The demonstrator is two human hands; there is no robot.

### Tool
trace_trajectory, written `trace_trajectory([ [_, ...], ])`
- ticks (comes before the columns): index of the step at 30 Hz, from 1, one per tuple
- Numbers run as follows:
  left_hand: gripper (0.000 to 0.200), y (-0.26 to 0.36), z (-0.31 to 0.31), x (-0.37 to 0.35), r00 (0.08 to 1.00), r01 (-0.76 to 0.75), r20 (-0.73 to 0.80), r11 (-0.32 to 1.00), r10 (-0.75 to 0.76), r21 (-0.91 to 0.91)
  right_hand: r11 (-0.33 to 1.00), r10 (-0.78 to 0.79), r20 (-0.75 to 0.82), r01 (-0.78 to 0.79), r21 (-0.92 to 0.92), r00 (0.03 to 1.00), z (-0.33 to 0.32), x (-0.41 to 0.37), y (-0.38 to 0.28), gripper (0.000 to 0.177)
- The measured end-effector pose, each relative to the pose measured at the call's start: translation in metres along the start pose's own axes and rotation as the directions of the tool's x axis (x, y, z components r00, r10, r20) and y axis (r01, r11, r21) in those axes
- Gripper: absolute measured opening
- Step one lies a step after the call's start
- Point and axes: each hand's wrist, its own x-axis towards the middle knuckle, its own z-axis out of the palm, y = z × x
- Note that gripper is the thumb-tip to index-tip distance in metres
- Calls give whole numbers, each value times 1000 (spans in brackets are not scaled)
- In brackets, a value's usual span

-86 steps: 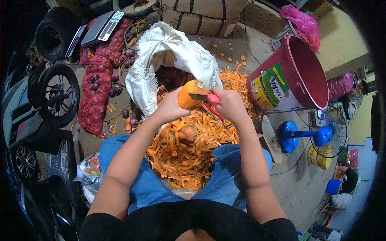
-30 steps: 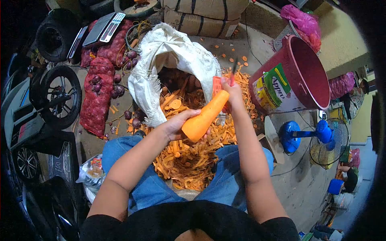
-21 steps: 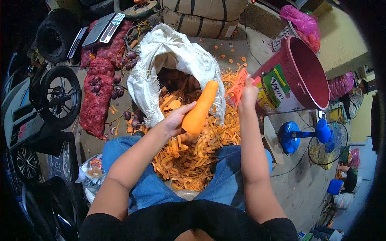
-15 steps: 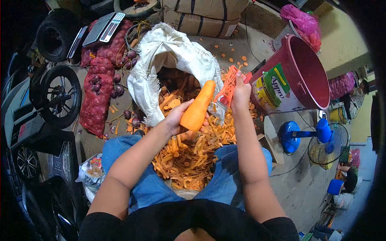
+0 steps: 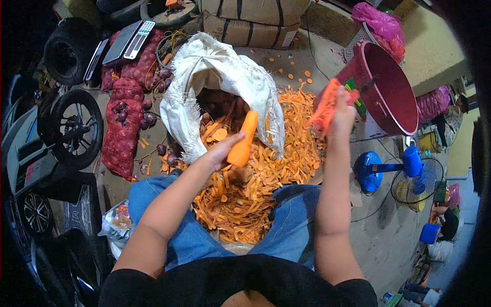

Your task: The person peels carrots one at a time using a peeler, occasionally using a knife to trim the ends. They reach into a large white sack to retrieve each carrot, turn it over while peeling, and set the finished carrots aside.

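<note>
My left hand [image 5: 220, 154] is closed around the thick end of a smooth, peeled carrot [image 5: 245, 139], whose narrower end tilts up and away from me. Out to the right, my right hand [image 5: 342, 116] grips a slotted orange-red plastic peeler [image 5: 324, 108], slightly blurred and apart from the carrot. Below both hands lies a wide heap of carrot peels and slices [image 5: 291, 161], spreading between my knees. A white woven sack [image 5: 220, 57] gapes behind the carrot, with dark unpeeled carrots partly visible inside.
A large maroon bucket [image 5: 364, 66] tilts at the right, just beyond my right hand. Near it are a blue fan [image 5: 369, 171] and its cord. Red net bags of onions [image 5: 123, 135] lie left, with a scale [image 5: 134, 41] on top. Motorcycle wheels [image 5: 76, 125] stand farther left.
My right hand has swung right with the peeler, away from the carrot and in front of the bucket. My left hand has shifted slightly left, turning the carrot more upright.
</note>
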Motion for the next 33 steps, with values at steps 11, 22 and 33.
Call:
trace_trajectory([
  [11,43,-45,62,78,945,28,-310,916,106,399,916,-357,-606,394,-78,711,-148,38,-88,27],
  [22,33,39,258,114,424,-731,301,127,854,670,914,-374,-700,371,-165,609,-137,37,-84,36],
  [33,24,-41,-136,74,521,309,-391,260,758,915,960,-213,-566,279,32,797,-114,61,-38,29],
])
